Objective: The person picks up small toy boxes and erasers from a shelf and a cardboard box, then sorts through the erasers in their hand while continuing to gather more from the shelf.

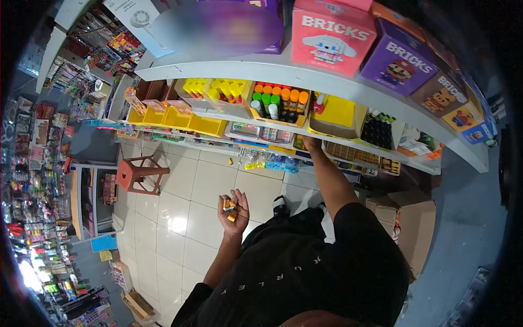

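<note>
My left hand [234,210] is held up in front of my chest, palm up and loosely cupped, fingers half curled around a small bunch of little items [230,206], yellow and orange with some white; I cannot tell exactly what they are. They rest in the palm, not pinched.

My right hand [311,143] is stretched far ahead and a bit to the right, reaching the lower shelf [348,144] just under the yellow tray [335,117]. Only the back of the hand shows at the shelf edge, so I cannot tell whether its fingers are closed on anything.

So the bunch in my left palm lies near me, low and to the left, while the shelf spot my right hand touches is far and up to the right; the two hands are well apart, with my right forearm running as a long slanted line between them. The right hand is plainly the nearer one to the shelf. Left of it stands a tray of sticks with orange and green caps [278,103], and farther left bins of yellow-capped ones [220,90]. Above, boxes marked BRICKS [331,35] sit on the top shelf. A red stool [136,174] stands on the tiled floor [180,218] to the left.
</note>
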Demonstrator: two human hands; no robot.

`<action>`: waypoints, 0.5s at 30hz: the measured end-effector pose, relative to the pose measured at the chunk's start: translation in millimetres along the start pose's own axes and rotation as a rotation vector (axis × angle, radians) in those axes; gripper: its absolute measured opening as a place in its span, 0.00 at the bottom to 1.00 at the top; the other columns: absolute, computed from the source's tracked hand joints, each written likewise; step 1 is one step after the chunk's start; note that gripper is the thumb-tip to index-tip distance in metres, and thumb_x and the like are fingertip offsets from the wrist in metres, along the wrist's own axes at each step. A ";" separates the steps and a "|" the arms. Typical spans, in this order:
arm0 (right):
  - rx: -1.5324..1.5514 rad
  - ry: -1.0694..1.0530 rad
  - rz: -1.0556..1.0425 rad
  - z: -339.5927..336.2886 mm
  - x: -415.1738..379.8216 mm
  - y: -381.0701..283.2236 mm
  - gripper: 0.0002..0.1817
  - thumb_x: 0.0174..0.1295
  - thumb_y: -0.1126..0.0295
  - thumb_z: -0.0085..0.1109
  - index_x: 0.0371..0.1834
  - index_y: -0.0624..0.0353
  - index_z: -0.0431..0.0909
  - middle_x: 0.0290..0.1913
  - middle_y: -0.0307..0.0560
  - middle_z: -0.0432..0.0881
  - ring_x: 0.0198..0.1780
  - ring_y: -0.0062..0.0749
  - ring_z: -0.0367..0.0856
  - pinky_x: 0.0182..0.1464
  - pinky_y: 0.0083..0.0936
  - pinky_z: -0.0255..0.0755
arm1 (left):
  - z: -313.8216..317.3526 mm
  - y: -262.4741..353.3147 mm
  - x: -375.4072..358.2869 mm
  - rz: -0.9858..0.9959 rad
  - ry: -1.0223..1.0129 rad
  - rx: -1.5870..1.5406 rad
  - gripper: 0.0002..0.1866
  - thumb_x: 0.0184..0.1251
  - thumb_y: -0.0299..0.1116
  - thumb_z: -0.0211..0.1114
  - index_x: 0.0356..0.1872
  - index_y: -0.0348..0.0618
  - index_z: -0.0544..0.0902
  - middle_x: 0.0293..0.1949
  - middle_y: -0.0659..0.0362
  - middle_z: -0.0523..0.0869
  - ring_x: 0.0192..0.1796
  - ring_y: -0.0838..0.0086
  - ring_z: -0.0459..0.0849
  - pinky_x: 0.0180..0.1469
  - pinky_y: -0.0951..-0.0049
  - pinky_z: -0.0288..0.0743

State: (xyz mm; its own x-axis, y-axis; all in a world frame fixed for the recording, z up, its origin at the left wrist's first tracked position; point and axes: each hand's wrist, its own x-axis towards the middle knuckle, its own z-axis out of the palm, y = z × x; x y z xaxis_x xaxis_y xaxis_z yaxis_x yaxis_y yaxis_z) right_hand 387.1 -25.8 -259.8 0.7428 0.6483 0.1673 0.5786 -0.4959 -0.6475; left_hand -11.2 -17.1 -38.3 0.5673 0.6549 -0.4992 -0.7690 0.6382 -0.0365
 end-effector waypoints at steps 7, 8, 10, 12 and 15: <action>-0.011 -0.057 0.246 19.5 -1.7 -4.5 0.34 0.60 0.50 0.59 0.70 0.48 0.66 0.72 0.54 0.63 0.74 0.54 0.55 0.75 0.47 0.49 | 6.6 11.1 5.4 -0.012 -0.017 -0.034 0.14 0.74 0.42 0.57 0.33 0.45 0.84 0.46 0.55 0.85 0.57 0.66 0.82 0.66 0.60 0.73; 0.003 -0.007 0.233 25.8 -2.9 1.4 0.35 0.60 0.50 0.59 0.70 0.48 0.65 0.72 0.54 0.63 0.74 0.54 0.55 0.75 0.47 0.48 | 6.3 11.0 7.5 -0.011 -0.016 -0.023 0.14 0.74 0.42 0.57 0.33 0.45 0.84 0.45 0.55 0.85 0.57 0.65 0.82 0.66 0.59 0.73; -0.165 0.153 0.103 13.1 -4.1 -12.1 0.30 0.60 0.56 0.61 0.65 0.53 0.69 0.66 0.55 0.71 0.68 0.54 0.65 0.70 0.44 0.57 | 5.1 8.5 14.6 -0.031 -0.046 -0.030 0.13 0.73 0.42 0.57 0.34 0.46 0.84 0.48 0.53 0.84 0.60 0.62 0.79 0.69 0.57 0.69; -0.272 0.183 0.098 0.9 -7.7 -27.5 0.28 0.61 0.58 0.62 0.63 0.56 0.71 0.61 0.55 0.76 0.64 0.54 0.70 0.67 0.42 0.62 | 7.2 4.5 19.6 -0.027 -0.014 -0.016 0.12 0.73 0.41 0.58 0.35 0.47 0.83 0.51 0.52 0.82 0.63 0.60 0.77 0.70 0.56 0.67; -0.050 0.148 -0.016 1.2 -17.6 -17.4 0.26 0.59 0.61 0.64 0.60 0.58 0.74 0.58 0.53 0.78 0.60 0.50 0.74 0.63 0.39 0.66 | 15.7 -6.5 31.1 -0.005 0.058 0.005 0.10 0.72 0.40 0.59 0.37 0.47 0.82 0.56 0.51 0.79 0.66 0.58 0.73 0.71 0.54 0.64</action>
State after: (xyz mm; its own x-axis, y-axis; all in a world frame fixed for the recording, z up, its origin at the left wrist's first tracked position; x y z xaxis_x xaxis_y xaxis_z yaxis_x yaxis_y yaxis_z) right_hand 363.6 -28.0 -252.4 0.7728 0.5660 0.2869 0.6040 -0.5172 -0.6064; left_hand 16.1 5.5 -39.9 0.5531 0.6273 -0.5483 -0.7646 0.6436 -0.0350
